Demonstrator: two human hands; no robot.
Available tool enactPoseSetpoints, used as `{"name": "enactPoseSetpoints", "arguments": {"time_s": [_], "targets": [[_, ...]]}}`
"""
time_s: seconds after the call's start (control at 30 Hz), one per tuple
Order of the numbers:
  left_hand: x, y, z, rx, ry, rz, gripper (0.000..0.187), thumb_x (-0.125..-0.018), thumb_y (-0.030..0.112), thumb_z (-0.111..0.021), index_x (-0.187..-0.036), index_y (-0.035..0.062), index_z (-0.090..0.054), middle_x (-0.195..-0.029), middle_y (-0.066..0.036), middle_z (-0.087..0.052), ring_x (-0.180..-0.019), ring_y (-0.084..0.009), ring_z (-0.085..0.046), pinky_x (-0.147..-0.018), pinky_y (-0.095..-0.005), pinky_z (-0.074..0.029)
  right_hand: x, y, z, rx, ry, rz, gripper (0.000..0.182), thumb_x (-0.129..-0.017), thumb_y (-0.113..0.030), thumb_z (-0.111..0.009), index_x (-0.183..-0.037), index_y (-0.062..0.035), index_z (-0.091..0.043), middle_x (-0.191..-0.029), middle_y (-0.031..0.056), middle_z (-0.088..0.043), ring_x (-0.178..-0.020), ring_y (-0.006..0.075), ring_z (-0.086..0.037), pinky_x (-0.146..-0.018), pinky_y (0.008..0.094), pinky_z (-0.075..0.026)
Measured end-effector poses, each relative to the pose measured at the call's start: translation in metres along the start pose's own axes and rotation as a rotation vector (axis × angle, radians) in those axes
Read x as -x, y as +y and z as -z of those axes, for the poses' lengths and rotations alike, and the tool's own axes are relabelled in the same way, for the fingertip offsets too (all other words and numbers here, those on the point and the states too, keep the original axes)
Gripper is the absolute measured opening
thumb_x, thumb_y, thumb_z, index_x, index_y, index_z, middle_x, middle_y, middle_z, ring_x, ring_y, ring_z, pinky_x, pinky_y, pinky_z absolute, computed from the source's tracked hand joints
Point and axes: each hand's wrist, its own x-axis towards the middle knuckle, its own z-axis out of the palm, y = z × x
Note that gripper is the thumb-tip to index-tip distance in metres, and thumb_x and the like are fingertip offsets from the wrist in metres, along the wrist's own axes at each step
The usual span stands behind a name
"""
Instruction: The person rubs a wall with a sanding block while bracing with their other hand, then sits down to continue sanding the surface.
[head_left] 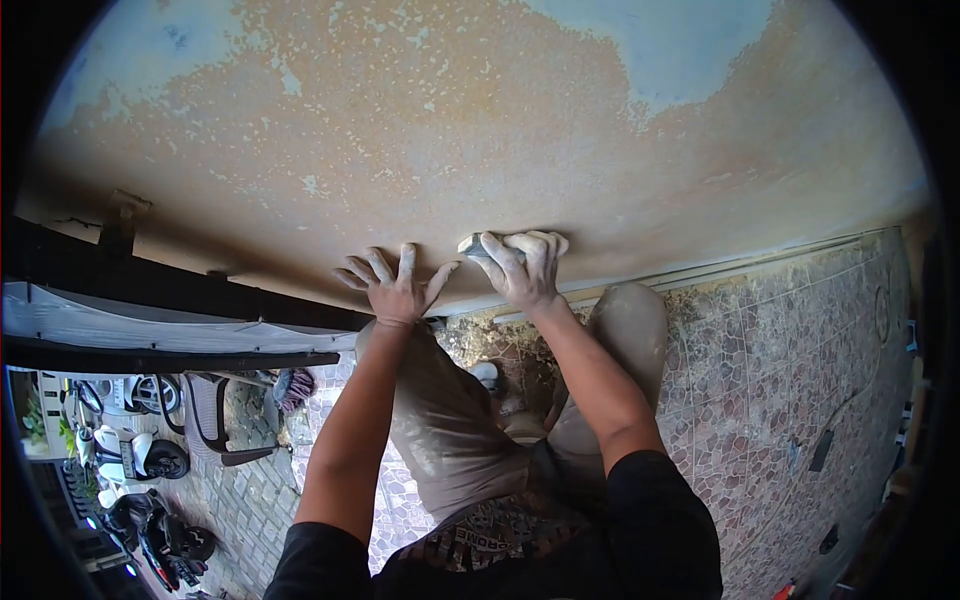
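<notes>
The wall [520, 150] before me has a worn tan surface with patches of pale blue and small light flecks. My left hand [395, 290] lies against its lower part, fingers spread, holding nothing. Just to the right, my right hand [525, 270] is closed around a small sanding block [470, 244] pressed to the wall. Only the block's pale end and dark side show; the fingers cover the rest. Whitish dust coats both hands.
My bent knees [632, 325] are close to the wall. A dark metal frame [180, 290] juts out at left. Beyond it are a chair [215, 420] and several motorcycles [125, 455]. Dusty patterned tiles [740, 400] cover the floor at right, with a dark flat object [822, 450] on them.
</notes>
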Motion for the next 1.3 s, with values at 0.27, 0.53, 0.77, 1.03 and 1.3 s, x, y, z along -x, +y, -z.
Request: {"name": "enactPoseSetpoints", "arguments": {"time_s": [0.27,0.53,0.77,1.03,1.3], "targets": [[0.001,0.001,0.002,0.008,0.017,-0.005,0.098,-0.073,0.075,-0.076,-0.151,0.0255,-0.043,-0.168,-0.029,0.004,-0.15,-0.0593,0.014,-0.109,-0.0816,0.009,-0.065,0.031,0.004,-0.093,0.459,-0.401,0.059,-0.091,-0.031,-0.08,-0.139,-0.0052,-0.055,-0.118,0.0095,-0.042,-0.099,0.0216,-0.048,-0.085,0.0377,-0.043],[0.002,0.0,-0.002,0.01,0.003,0.001,0.105,-0.073,0.076,-0.075,-0.158,0.0275,-0.035,-0.168,-0.03,0.001,-0.15,-0.0591,0.013,-0.111,-0.0792,0.01,-0.076,0.03,0.021,-0.104,0.431,-0.44,0.06,-0.086,-0.025,-0.084,-0.136,-0.0037,-0.059,-0.115,0.0075,-0.045,-0.101,0.0206,-0.047,-0.086,0.0361,-0.044],[0.0,-0.001,-0.001,-0.005,0.001,0.002,0.105,-0.073,0.077,-0.075,-0.156,0.0265,-0.036,-0.168,-0.03,0.005,-0.149,-0.0612,0.013,-0.109,-0.0816,0.009,0.005,0.005,-0.015,-0.003,0.2,-0.163,0.059,-0.079,-0.033,-0.089,-0.131,-0.0192,-0.066,-0.106,0.0014,-0.048,-0.097,0.0207,-0.048,-0.087,0.0391,-0.042],[-0.006,0.0,0.006,-0.048,-0.026,-0.048,0.121,-0.075,0.077,-0.072,-0.165,0.0221,-0.012,-0.165,-0.035,0.009,-0.148,-0.0624,0.013,-0.108,-0.0825,0.009,-0.109,0.029,0.024,-0.257,0.626,-0.606,0.064,-0.079,-0.033,-0.089,-0.134,-0.0167,-0.063,-0.11,0.0036,-0.05,-0.098,0.0184,-0.05,-0.086,0.0409,-0.039],[-0.003,-0.004,0.003,-0.03,-0.009,-0.021,0.11,-0.073,0.077,-0.074,-0.157,0.0203,-0.032,-0.166,-0.033,0.002,-0.148,-0.0632,0.012,-0.106,-0.0856,0.005,-0.01,-0.005,-0.008,-0.035,0.191,-0.194,0.065,-0.077,-0.038,-0.089,-0.134,-0.021,-0.062,-0.103,-0.0018,-0.052,-0.095,0.0177,-0.049,-0.085,0.0374,-0.037]]}}
